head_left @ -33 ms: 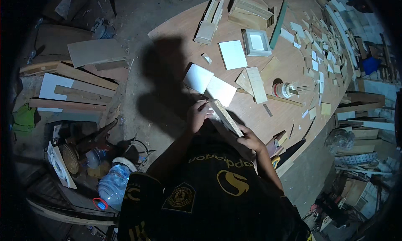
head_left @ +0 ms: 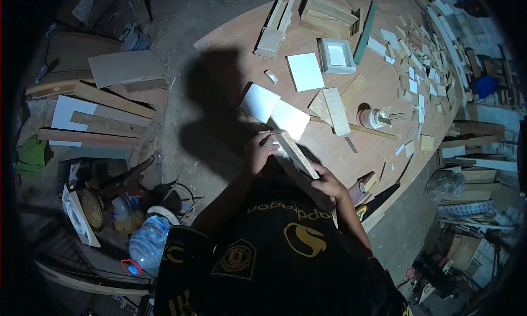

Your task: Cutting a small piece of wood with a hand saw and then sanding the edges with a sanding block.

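Note:
A narrow, chipboard-edged board (head_left: 295,152) is held at a slant near my body, over the curved edge of the wooden table (head_left: 214,39). My left hand (head_left: 258,151) grips its upper left end, and my right hand (head_left: 329,183) is closed on its lower right end. Just beyond the board lie two white square pieces (head_left: 261,102) (head_left: 290,119). To their right are light wooden pieces (head_left: 336,110) and a long thin strip (head_left: 373,130). A dark saw with a yellow handle (head_left: 361,210) is partly visible beside my right forearm.
On the table are a white panel (head_left: 304,72), a grey open box (head_left: 337,56), wooden assemblies (head_left: 272,36), a cup of tools (head_left: 370,118) and several offcuts (head_left: 411,52). Planks (head_left: 110,99) and large water bottles (head_left: 147,242) are at the left. Stacked timber (head_left: 477,135) is at the right.

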Demonstrator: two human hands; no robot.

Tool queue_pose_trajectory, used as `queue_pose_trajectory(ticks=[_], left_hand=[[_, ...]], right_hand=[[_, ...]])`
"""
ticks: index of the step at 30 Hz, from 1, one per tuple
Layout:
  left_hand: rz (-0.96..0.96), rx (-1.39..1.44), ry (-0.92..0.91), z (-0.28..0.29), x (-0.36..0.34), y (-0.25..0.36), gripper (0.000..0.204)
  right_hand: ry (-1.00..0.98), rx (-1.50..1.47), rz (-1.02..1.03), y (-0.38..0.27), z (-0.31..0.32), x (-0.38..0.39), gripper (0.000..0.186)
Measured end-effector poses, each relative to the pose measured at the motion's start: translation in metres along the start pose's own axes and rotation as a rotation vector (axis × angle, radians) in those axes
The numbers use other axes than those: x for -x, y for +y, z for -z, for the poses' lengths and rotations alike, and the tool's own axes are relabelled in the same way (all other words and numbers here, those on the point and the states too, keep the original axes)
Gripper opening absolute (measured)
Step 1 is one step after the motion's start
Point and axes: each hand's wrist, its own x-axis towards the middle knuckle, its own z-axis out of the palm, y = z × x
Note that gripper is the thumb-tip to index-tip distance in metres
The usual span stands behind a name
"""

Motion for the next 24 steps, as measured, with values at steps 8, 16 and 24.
queue_pose_trajectory(ticks=[8, 16, 24], left_hand=[[-0.080, -0.111, 0.103, -0.002, -0.003, -0.006, 0.028], [-0.005, -0.021, 0.109, -0.010, -0.001, 0.005, 0.024], [0.157, 0.096, 0.128, 0.003, -0.015, -0.017, 0.023]], right_hand=[[-0.034, 0.153, 0.081, -0.019, -0.001, -0.006, 0.080], [-0.016, 0.222, 0.081, -0.019, 0.002, -0.012, 0.081], [0.013, 0.370, 0.117, -0.034, 0.005, -0.024, 0.084]])
